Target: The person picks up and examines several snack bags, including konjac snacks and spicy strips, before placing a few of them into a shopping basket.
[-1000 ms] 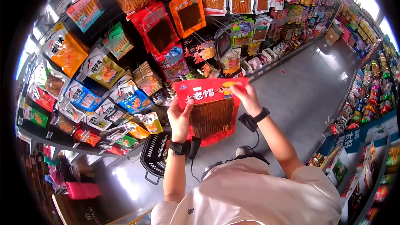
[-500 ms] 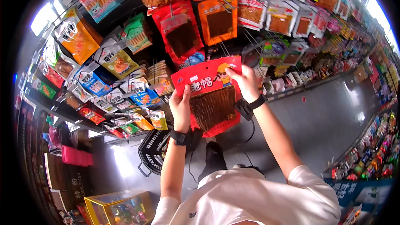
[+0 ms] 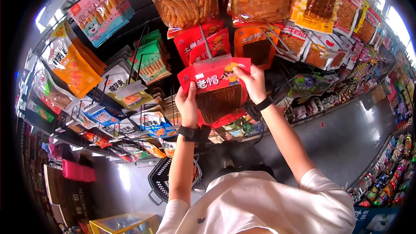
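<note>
Between both hands is a red snack packet (image 3: 219, 104) with a clear window showing dark brown strips and a cartoon figure in a yellow hat. My left hand (image 3: 187, 106) pinches its left edge, thumb on the front. My right hand (image 3: 253, 84) grips the upper right corner the same way. The packet's top edge overlaps the end of a metal display hook (image 3: 205, 39) and its clear label holder. Similar red packets (image 3: 195, 45) hang on that hook, just behind. To their right hangs an orange packet (image 3: 255, 50).
Large bags of brown snack sticks (image 3: 186, 6) hang above. Green packets (image 3: 151, 63) and bare hook ends project at the left. A black basket (image 3: 160, 177) stands on the floor below, near a gold-framed case (image 3: 125, 225). Sweets fill a rack (image 3: 390, 169) at the right.
The view has moved closer to the rack. The held red packet has come up to the hook's end, in front of the hanging red packets. Both hands keep their grip.
</note>
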{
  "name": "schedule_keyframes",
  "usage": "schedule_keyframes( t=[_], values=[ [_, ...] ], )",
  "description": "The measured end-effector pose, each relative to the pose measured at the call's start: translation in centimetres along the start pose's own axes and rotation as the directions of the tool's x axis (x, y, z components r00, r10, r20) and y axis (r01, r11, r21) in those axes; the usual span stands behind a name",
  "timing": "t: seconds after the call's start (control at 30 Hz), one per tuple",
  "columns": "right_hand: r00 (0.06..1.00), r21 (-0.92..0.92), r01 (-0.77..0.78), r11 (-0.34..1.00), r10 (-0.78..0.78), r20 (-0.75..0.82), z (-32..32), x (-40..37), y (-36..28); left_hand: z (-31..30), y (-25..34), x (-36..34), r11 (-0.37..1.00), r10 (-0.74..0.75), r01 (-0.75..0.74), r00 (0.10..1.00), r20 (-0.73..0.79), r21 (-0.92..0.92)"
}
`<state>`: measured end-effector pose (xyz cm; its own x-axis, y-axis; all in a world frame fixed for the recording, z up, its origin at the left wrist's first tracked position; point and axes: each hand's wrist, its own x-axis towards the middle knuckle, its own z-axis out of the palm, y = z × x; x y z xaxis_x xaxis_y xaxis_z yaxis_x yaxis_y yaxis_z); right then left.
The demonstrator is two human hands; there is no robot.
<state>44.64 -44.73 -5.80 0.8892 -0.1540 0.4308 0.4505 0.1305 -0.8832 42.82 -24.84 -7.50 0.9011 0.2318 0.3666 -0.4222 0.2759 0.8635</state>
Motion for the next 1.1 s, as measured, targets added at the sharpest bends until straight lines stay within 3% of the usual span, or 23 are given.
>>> schedule_keyframes(
  t=[0.2, 0.3, 0.4, 0.53, 0.63, 0.83, 1.0, 1.1],
  values=[
    [0.994, -0.066, 0.102, 0.993, -0.099, 0.047, 0.2, 0.5, -0.6, -0.2, 0.8, 1.0, 0.999, 0.038, -0.038, 0.999, 0.010, -0.005],
    [0.998, 0.021, 0.062, 0.998, -0.061, -0.023, 0.5, 0.4, -1.3, 0.4, 2.2, 0.6, 0.998, 0.042, -0.042, 0.999, 0.013, 0.045],
    [0.999, 0.024, -0.040, 0.999, 0.040, 0.016, 0.4, 1.4, -1.4, 0.8, 2.3, 1.6, 1.000, -0.001, 0.001, 1.000, 0.025, 0.012],
    [0.999, 0.042, 0.025, 0.999, -0.027, 0.042, 0.7, 2.4, -1.3, 0.9, 1.4, 2.2, 0.998, 0.033, -0.033, 0.999, -0.014, 0.059],
    [0.995, 0.059, -0.061, 0.996, 0.056, 0.087, 0.3, 2.5, -0.9, 1.0, 1.8, 1.9, 0.993, 0.059, -0.056, 0.998, -0.025, 0.106],
    [0.994, 0.026, -0.059, 0.998, 0.056, 0.090, 0.2, 2.5, -0.2, 1.0, 1.5, 1.1, 0.987, 0.068, -0.051, 0.992, -0.107, 0.152],
    [0.994, -0.063, -0.049, 0.997, 0.055, 0.091, 0.4, 6.2, 2.4, 0.9, 0.1, 4.5, 0.969, 0.060, -0.040, 0.995, -0.077, 0.243],
    [0.997, -0.111, 0.078, 0.991, -0.079, -0.009, 1.4, 9.2, 4.1, -0.1, -1.6, 5.6, 0.935, 0.033, 0.017, 0.990, -0.134, 0.353]
  ],
)
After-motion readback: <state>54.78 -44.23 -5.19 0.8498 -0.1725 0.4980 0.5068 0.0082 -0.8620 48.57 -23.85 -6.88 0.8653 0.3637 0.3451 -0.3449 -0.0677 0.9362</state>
